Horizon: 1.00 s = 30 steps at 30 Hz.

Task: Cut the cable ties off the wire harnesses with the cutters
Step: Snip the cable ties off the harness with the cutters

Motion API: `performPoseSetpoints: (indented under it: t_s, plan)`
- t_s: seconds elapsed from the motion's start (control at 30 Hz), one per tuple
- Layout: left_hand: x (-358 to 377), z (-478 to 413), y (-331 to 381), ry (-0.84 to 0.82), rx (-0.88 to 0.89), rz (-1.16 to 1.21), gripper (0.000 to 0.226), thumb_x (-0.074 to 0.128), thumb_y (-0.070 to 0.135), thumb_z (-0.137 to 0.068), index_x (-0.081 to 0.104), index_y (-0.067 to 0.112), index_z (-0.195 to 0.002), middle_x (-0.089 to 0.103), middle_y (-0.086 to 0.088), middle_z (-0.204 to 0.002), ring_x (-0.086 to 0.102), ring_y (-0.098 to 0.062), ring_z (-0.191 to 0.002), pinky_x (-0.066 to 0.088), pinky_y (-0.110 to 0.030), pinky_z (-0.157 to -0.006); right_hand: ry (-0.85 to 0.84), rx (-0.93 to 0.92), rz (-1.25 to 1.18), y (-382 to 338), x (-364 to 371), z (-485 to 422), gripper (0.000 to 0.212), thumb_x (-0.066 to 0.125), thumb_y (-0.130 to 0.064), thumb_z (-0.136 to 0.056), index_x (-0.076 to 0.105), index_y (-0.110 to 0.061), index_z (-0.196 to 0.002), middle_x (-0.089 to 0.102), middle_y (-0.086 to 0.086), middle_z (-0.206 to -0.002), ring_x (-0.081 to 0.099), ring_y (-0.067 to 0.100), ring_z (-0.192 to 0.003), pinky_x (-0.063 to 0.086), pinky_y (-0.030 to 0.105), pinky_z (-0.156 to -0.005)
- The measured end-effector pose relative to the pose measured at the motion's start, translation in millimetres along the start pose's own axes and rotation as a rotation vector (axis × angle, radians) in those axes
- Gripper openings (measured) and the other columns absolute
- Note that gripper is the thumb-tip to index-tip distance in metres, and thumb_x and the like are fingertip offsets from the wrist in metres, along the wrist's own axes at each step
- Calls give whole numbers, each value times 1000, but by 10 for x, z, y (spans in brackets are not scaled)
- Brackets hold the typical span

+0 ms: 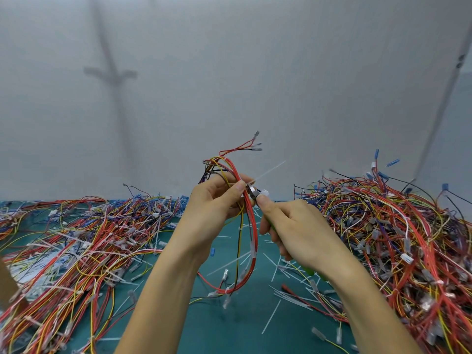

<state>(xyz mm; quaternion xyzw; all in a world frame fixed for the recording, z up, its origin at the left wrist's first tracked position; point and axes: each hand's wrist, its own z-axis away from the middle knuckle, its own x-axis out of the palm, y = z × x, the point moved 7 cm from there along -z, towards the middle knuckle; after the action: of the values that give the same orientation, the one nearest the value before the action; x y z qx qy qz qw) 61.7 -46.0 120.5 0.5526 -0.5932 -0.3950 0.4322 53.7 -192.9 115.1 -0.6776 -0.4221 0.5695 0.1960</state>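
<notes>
Your left hand (217, 198) grips a looped harness of red, yellow and black wires (251, 226), held above the teal tabletop (229, 328), with the thumb pressed on the bundle beside the cut site. Your right hand (293, 231) is closed round the green-handled metal cutters (252, 192). Their head sits against the bundle at a white plastic cable tie (270, 171), whose tail sticks out up and to the right. Your fingertips partly hide the head, so I cannot confirm that the blades hold the strap alone.

Risks noted:
- The blades touch the red wires, so too deep a bite would nick the insulation.
- Your left thumb is just beside the head, and a slip would reach it.
- The freed tail may fly into the tangled heap of harnesses on the right (396, 238) instead of landing among the white offcuts (293, 297).
- Ties lower on the loop are not yet cut.
</notes>
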Motion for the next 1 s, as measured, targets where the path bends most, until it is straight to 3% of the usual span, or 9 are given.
performPoseSetpoints:
  t_s: [0.3,0.5,0.63,0.73,0.87,0.93,1.0]
  plan:
    - [-2,9,9,-8,-9,6,17,55,12,-97,71,15,-101,74,1,-87,69,-14,-82,58,-24,-80,5,-11,2,-22,-6,-1,68,32,-68,-90,65,-16,-60,61,17,-60,53,15,-44,55,45,-65]
    - [-7,17,17,-19,-24,4,17,56,12,-97,72,13,-102,74,-1,-89,69,-15,-83,59,-26,-82,9,-11,-12,-15,2,0,70,34,-67,-91,64,-12,-59,55,0,-47,51,5,-38,52,36,-60]
    - [-18,17,3,-2,-37,-10,15,58,14,-96,73,16,-101,76,-3,-96,71,-28,-92,57,-36,-92,45,-22,-63,-37,-24,-4,74,33,-73,-84,65,-11,-61,55,1,-47,50,9,-39,52,39,-59]
    - [-29,14,-2,23,-44,22,16,57,13,-96,73,15,-101,76,-5,-97,71,-24,-89,59,-29,-82,115,-11,-138,-2,-79,-28,70,37,-72,-88,66,-14,-64,58,0,-51,53,11,-44,53,44,-60]
    - [-66,14,18,28,-37,-57,20,56,17,-97,74,18,-106,74,-4,-97,70,-13,-83,56,-21,-73,135,-19,-221,33,-92,-33,67,55,-80,-74,69,-14,-73,54,-5,-49,50,10,-47,50,47,-59]
    - [-72,15,28,23,-35,-103,21,55,18,-98,75,20,-105,72,0,-95,67,-8,-77,54,-19,-67,122,-26,-239,32,-63,-32,56,64,-75,-64,71,-22,-79,52,-5,-49,47,13,-50,52,49,-59]
    - [-57,21,29,13,-50,-115,23,54,19,-99,76,21,-104,66,-1,-93,62,-7,-74,51,-19,-62,115,-22,-293,40,-24,-42,40,71,-64,-67,72,-25,-80,57,-7,-51,48,10,-50,52,45,-58]
